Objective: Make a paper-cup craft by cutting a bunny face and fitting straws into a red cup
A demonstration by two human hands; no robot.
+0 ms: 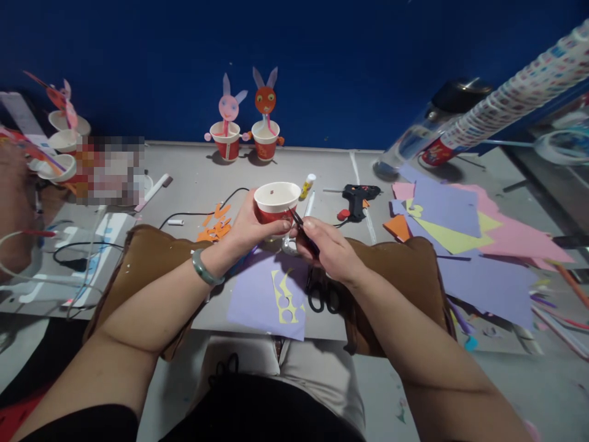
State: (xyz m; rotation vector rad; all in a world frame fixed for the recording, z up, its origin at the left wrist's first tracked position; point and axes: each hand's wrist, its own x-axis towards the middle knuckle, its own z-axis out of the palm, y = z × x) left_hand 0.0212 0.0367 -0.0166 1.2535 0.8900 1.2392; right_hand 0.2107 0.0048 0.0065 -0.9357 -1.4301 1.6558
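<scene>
While the left hand [248,227] wraps around a red-and-white paper cup [273,216], thumb along its near side, the right hand [329,248] pinches a slim black tool [300,222] between thumb and fingers. The cup stands upright between the two hands, its mouth tipped slightly toward the viewer, with a small brown spot [271,192] on the inner wall. The tool's pointed tip lies against the cup's right side near the rim; whether it pierces the wall cannot be told.

Just below the right hand are black scissor loops [323,299]; the hand hides whether they join the tool. Beneath both hands lies a purple sheet [253,298] bearing a yellow strip [284,302] with round cutouts.

Left of the left hand, orange scraps [216,228] are scattered. Beyond the right hand are a glue stick [307,186] and, farther right, a black glue gun [356,201]. Beyond both hands, two paper cups carry rabbit heads, one pink [228,108] and one orange [265,100].
</scene>
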